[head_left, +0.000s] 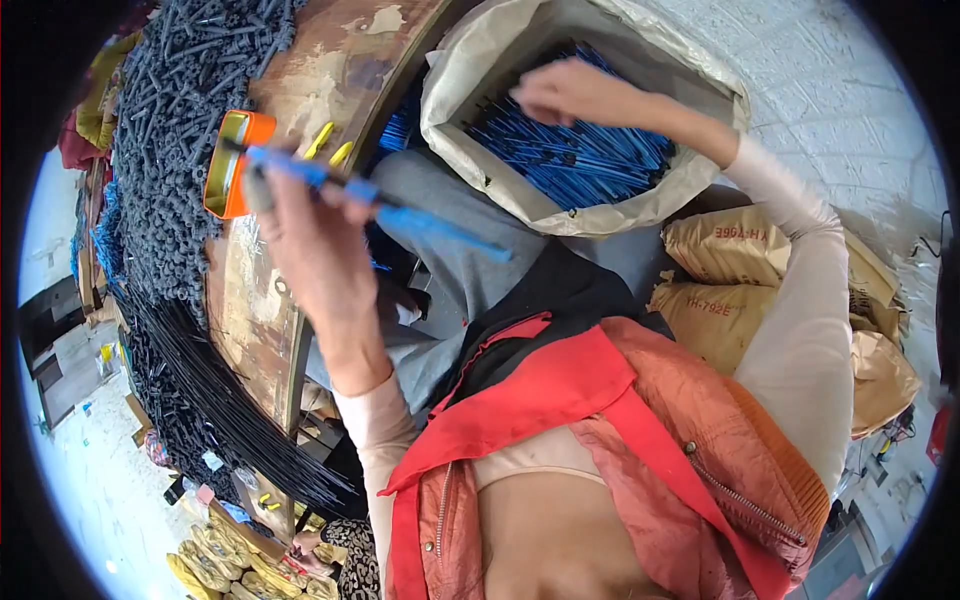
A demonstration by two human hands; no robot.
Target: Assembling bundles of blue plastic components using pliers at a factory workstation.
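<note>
My left hand (pixel 320 235), blurred by motion, is closed around a blue rod (pixel 445 228) with dark fittings along it. The rod slants from beside the bench toward my lap. One fingertip seems to wear a grey cover. My right hand (pixel 575 95) is over the mouth of a large paper sack (pixel 590 215), its fingers curled and smeared, so whether it holds anything cannot be made out. Inside the sack lie many blue rods (pixel 575 155) with black pieces on them. An orange open box (pixel 240 165) stands on the bench near my left hand.
The worn wooden bench (pixel 240 330) carries a heap of dark grey plastic parts (pixel 180 140), long black rods (pixel 230 400) and a yellow-handled tool (pixel 330 145). Filled brown sacks (pixel 720 310) stand at right by a white brick wall (pixel 830 90). Another person's hand (pixel 312 560) shows low at left.
</note>
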